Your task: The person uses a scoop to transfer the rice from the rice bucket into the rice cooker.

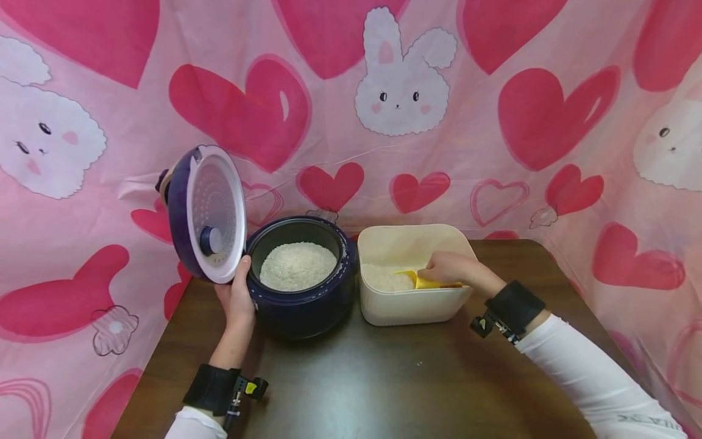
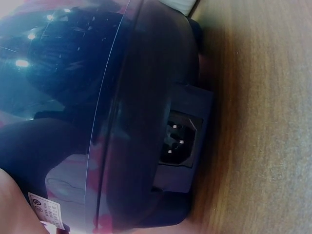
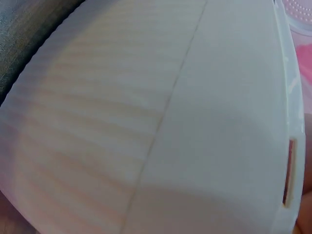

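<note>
A dark blue rice cooker [image 1: 307, 314] stands on the table, its inner pot part filled with white rice [image 1: 298, 266]. Its lid [image 1: 219, 207] is tipped up to the left. My left hand [image 1: 237, 299] holds the lid's lower edge by the hinge, thumb on the near side and the other fingers mostly hidden behind it. To the right is a cream bin [image 1: 414, 310] with rice inside. My right hand [image 1: 446, 268] reaches into it and grips a yellow scoop [image 1: 425, 283], whose front end lies at the rice.
Cooker and bin stand side by side near the back of the brown table [image 1: 351, 384]. A few loose grains [image 1: 419, 364] lie in front of the bin. The cooker's power socket [image 2: 180, 139] has no cord in it. A pink heart-and-rabbit cloth [image 1: 406, 152] hangs behind.
</note>
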`<action>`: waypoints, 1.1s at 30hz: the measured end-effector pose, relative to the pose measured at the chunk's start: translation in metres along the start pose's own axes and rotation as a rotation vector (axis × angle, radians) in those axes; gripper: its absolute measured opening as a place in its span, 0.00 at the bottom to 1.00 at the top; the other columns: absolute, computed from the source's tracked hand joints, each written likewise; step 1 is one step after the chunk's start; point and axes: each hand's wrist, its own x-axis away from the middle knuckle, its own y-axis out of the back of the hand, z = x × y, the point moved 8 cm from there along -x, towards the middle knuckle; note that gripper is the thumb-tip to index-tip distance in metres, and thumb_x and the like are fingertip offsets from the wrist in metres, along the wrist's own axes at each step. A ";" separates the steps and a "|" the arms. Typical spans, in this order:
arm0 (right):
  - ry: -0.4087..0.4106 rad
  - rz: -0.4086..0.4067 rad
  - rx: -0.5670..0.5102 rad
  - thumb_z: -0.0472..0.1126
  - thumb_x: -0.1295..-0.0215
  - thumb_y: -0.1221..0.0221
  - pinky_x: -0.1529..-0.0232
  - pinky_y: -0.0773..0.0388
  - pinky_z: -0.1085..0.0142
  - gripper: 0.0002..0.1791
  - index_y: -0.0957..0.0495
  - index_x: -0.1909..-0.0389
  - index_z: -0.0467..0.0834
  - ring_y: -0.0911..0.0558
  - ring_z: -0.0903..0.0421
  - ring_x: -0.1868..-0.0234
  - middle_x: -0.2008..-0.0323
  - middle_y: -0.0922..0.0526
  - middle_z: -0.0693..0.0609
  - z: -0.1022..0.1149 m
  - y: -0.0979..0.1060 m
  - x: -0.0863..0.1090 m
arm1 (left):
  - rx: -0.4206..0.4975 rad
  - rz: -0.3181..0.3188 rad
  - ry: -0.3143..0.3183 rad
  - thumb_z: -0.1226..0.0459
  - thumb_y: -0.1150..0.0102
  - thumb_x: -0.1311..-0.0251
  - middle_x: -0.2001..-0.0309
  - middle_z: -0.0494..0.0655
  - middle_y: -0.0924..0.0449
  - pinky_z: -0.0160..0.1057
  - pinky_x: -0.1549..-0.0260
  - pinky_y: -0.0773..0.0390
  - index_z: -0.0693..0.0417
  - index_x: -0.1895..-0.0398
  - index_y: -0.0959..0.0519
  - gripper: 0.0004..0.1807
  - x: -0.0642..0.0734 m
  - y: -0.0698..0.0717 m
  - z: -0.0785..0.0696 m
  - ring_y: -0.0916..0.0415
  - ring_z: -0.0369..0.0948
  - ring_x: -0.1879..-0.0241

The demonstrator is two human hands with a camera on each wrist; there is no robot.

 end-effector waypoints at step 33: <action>-0.015 0.125 -0.325 0.52 0.22 0.46 0.80 0.36 0.70 0.28 0.23 0.82 0.40 0.32 0.57 0.85 0.86 0.30 0.53 -0.016 0.008 0.012 | -0.029 -0.002 0.039 0.61 0.33 0.35 0.43 0.38 0.21 0.26 0.36 0.32 0.50 0.33 0.28 0.28 0.000 0.001 0.000 0.27 0.36 0.42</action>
